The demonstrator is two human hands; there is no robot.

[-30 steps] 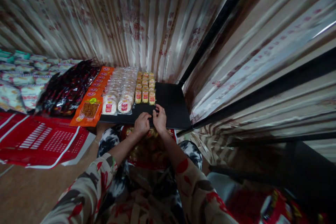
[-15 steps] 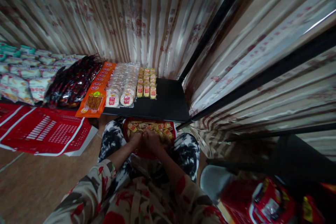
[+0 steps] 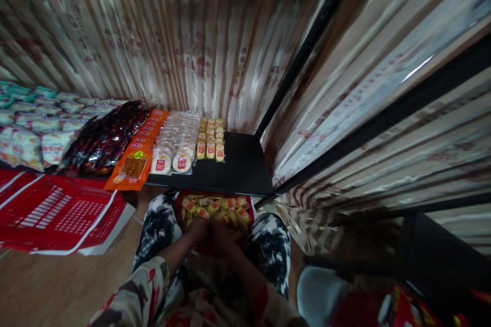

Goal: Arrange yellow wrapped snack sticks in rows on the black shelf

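Small yellow packets (image 3: 213,205) are being held in a red container (image 3: 253,210) between the knees of the person, just below the front edge of a black shelf (image 3: 245,163). The left hand (image 3: 198,230) and the right hand (image 3: 219,232) are being held close together over the near part of these packets; the fingers are being hidden by shadow and by the hands themselves, so whether they are wide, narrow or closed on a packet cannot be told. At the right end of the goods on the shelf, yellow packets in three columns (image 3: 210,139) are being displayed, with bare black surface showing to their right. Beside them on the left, round pale packets in clear wrap (image 3: 176,147) are being shown in two columns, followed by an orange packet (image 3: 134,163), a heap of dark glossy packets (image 3: 105,140) and white packets (image 3: 57,135). Below the shelf on the left, a red perforated basket (image 3: 69,212) is being seen, and behind the shelf its back is being bordered by pleated striped sheeting (image 3: 215,51)
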